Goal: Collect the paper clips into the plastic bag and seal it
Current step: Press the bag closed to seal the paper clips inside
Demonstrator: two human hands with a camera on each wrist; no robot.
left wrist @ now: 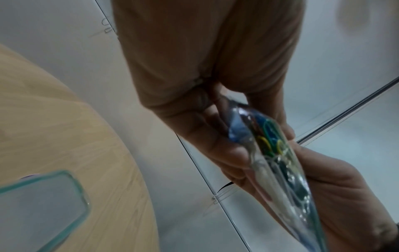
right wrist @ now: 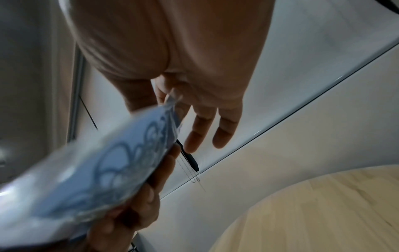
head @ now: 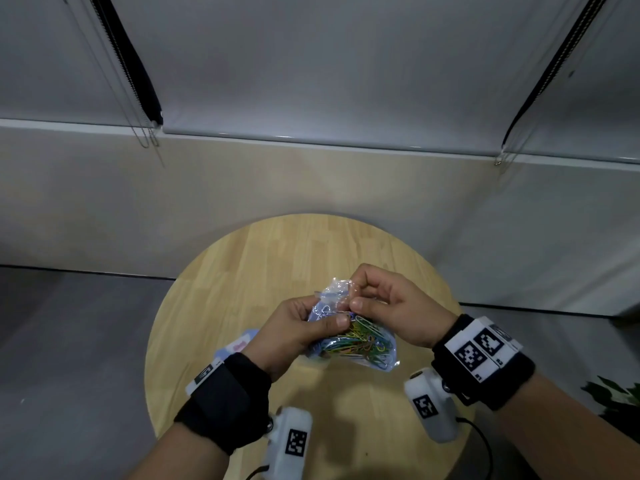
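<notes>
A clear plastic bag (head: 332, 299) with a blue printed back is held above the round wooden table (head: 277, 258). Several coloured paper clips (head: 363, 341) lie bunched in its lower part. My left hand (head: 322, 327) grips the bag's middle, thumb pressed on its front. My right hand (head: 360, 292) pinches the crumpled top edge between thumb and forefinger. In the left wrist view the bag (left wrist: 280, 170) runs edge-on between the fingers, clips (left wrist: 270, 136) showing inside. The right wrist view shows the bag's blue back (right wrist: 97, 170), with the right hand's outer two fingers (right wrist: 224, 133) hanging free. Whether the top strip is pressed closed is hidden.
A flat clear piece with a teal rim (left wrist: 43, 204) lies on the table at my left, partly hidden under my left wrist (head: 239, 344). A green plant (head: 613, 396) stands off the table at right. Blind cords (head: 149, 136) hang on the wall behind.
</notes>
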